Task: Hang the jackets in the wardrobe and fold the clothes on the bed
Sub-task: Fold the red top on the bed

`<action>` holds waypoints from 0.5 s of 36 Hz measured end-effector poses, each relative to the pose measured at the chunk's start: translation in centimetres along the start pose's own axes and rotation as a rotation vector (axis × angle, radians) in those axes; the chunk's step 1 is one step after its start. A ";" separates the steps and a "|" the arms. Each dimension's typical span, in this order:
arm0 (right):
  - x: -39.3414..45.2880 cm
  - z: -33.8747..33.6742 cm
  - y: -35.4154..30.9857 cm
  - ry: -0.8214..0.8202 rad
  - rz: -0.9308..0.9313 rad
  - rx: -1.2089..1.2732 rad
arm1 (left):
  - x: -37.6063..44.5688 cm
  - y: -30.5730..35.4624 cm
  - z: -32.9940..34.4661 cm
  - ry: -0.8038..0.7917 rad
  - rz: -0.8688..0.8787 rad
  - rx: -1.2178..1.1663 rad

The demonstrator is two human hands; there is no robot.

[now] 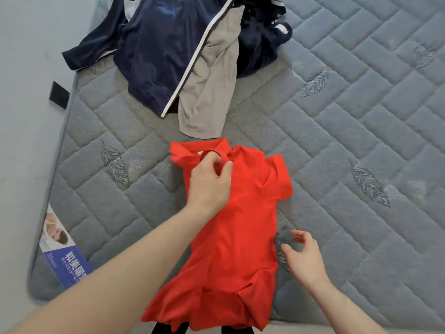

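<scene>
Left hand [209,182] on red shirt [231,237] collar — pinching

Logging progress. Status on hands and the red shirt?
Left hand pinching red shirt collar. Right hand open, hovering beside it. Shirt half-folded on mattress. Nothing in the way.

A single head-worn view looks steeply down onto the bed [361,116] from close above. It faces forward over both forearms, with the wall [21,92] along its left edge.
</scene>
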State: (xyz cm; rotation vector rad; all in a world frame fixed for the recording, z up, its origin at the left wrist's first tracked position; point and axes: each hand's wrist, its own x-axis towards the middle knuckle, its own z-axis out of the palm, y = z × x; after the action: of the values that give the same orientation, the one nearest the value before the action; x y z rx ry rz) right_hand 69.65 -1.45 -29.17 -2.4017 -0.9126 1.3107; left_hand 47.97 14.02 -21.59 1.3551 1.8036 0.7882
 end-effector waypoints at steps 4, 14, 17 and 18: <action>0.6 -1.6 0.8 -0.020 -0.022 0.016 | -0.6 1.9 6.0 -0.128 0.017 0.016; 1.5 -3.1 2.8 -0.057 0.003 0.008 | -0.9 1.1 13.5 -0.438 -0.061 0.112; 1.1 -2.7 3.2 -0.085 -0.007 0.004 | -3.1 -1.0 11.3 -0.266 0.039 0.020; 0.9 -2.5 3.2 -0.104 -0.017 0.000 | -4.0 -2.0 10.1 -0.186 0.054 0.023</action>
State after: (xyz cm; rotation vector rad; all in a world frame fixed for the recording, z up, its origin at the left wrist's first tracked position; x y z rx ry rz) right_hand 73.29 -3.18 -29.94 -2.3397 -0.9580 1.4407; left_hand 56.12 10.08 -27.94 1.4481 1.6413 0.6482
